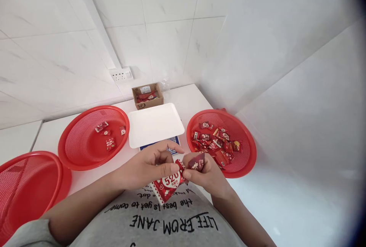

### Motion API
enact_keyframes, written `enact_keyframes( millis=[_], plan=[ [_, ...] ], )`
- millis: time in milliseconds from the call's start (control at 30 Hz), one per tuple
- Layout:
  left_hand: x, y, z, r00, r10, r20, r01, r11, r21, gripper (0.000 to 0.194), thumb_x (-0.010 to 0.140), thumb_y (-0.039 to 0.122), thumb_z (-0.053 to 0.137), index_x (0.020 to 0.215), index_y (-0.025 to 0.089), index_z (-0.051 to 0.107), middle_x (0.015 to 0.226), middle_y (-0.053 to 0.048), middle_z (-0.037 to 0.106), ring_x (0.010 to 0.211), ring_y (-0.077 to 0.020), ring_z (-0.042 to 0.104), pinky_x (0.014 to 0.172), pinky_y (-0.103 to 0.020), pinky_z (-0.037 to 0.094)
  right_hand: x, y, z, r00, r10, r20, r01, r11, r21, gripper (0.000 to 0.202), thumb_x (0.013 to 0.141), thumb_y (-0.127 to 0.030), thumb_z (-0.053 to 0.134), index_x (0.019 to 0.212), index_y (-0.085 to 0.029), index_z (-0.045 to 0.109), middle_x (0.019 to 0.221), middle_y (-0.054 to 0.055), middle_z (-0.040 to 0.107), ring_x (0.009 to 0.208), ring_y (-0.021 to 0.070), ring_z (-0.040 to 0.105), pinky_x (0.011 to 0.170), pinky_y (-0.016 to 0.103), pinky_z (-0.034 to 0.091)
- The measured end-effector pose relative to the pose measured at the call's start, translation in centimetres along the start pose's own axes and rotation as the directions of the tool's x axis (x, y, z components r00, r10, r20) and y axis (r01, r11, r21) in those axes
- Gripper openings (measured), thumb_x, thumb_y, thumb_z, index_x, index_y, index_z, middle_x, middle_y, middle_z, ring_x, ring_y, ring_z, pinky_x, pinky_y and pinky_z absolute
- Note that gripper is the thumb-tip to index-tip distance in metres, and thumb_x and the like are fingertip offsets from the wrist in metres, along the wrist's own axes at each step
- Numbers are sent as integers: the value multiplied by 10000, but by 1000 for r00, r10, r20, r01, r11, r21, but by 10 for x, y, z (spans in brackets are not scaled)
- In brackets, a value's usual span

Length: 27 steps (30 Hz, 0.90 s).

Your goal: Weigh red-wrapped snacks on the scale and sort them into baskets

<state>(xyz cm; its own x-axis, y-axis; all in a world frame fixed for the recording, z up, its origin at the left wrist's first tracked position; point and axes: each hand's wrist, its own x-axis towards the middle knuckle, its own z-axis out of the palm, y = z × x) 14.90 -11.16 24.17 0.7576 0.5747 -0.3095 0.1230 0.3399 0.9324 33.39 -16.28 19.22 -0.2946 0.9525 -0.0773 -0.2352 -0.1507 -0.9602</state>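
Close to my body, my left hand (147,168) pinches a red candy wrapper (170,183) printed with "520" and white hearts, thumb on top. My right hand (211,176) has its thumb at the right end of this same wrapper. A dark red wrapped candy (197,162) with light lettering is also held in the curled right fingers. Just beyond the right hand, a red mesh basket (248,159) contains many small wrapped sweets (219,144), mostly red. Whether the 520 wrapper is sealed or torn cannot be made out.
On the white table, a white tray (156,125) partly covers a blue printed sheet (175,140). Behind stands a cardboard box (149,102) with red packets. A red basket (77,140) at left holds several packets; another red basket (31,193) is nearer. Walls close off the back and right.
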Motion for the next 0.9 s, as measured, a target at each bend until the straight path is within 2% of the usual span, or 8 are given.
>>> enact_keyframes(
  millis=[100, 200, 300, 400, 500, 600, 900],
  plan=[
    [-2, -3, -1, 998, 36, -46, -40, 996, -79, 332, 859, 466, 542, 1081, 225, 491, 686, 50, 541, 583, -91, 502, 560, -215, 385, 0, 3, 1, 996, -51, -68, 52, 999, 5, 303, 716, -424, 709, 607, -179, 568, 509, -37, 546, 458, 75, 455, 431, 200, 371],
    [-5, -7, -4, 990, 95, -108, -97, 995, -21, 340, 882, 520, 466, 1000, 208, 532, 774, 12, 587, 705, -122, 543, 669, -251, 421, -1, 9, 0, 983, -91, -160, 101, 993, 57, 286, 736, -441, 684, 651, -186, 589, 548, -13, 599, 500, 109, 528, 474, 232, 424],
    [-8, -7, -6, 988, 125, -88, -120, 991, 57, 469, 866, 604, 405, 904, 178, 596, 807, -33, 618, 747, -160, 546, 712, -292, 436, -3, 12, 0, 956, -121, -266, 142, 988, 64, 268, 740, -438, 678, 677, -192, 592, 540, -12, 602, 502, 122, 541, 478, 244, 434],
    [-10, -3, -5, 987, 151, -53, -145, 984, 104, 504, 832, 628, 448, 918, 173, 647, 830, -58, 648, 784, -190, 564, 731, -311, 450, -6, 9, 1, 930, -159, -332, 173, 985, 14, 256, 750, -414, 674, 653, -195, 584, 530, -14, 589, 492, 116, 523, 468, 241, 413],
    [-10, 2, -3, 988, 139, -63, -126, 975, 185, 404, 844, 543, 509, 853, 174, 673, 817, -49, 660, 766, -177, 568, 693, -273, 449, -8, 3, 3, 920, -193, -341, 203, 979, -7, 251, 754, -391, 676, 627, -201, 573, 536, -19, 573, 496, 111, 506, 465, 240, 397],
    [-9, 5, -2, 989, 134, -64, -119, 972, 205, 387, 877, 486, 491, 768, 157, 664, 751, -40, 652, 702, -152, 558, 648, -244, 440, -10, -1, 5, 926, -199, -322, 203, 979, -22, 254, 746, -393, 682, 619, -205, 567, 538, -15, 575, 495, 117, 501, 459, 248, 399],
    [-16, 3, -1, 985, 165, -45, -155, 973, 174, 406, 883, 492, 479, 758, 147, 651, 717, -31, 632, 655, -129, 535, 615, -231, 417, -12, 0, 7, 950, -181, -255, 193, 981, 22, 277, 720, -403, 705, 621, -203, 541, 539, -18, 557, 494, 118, 484, 464, 254, 373]
  ],
)
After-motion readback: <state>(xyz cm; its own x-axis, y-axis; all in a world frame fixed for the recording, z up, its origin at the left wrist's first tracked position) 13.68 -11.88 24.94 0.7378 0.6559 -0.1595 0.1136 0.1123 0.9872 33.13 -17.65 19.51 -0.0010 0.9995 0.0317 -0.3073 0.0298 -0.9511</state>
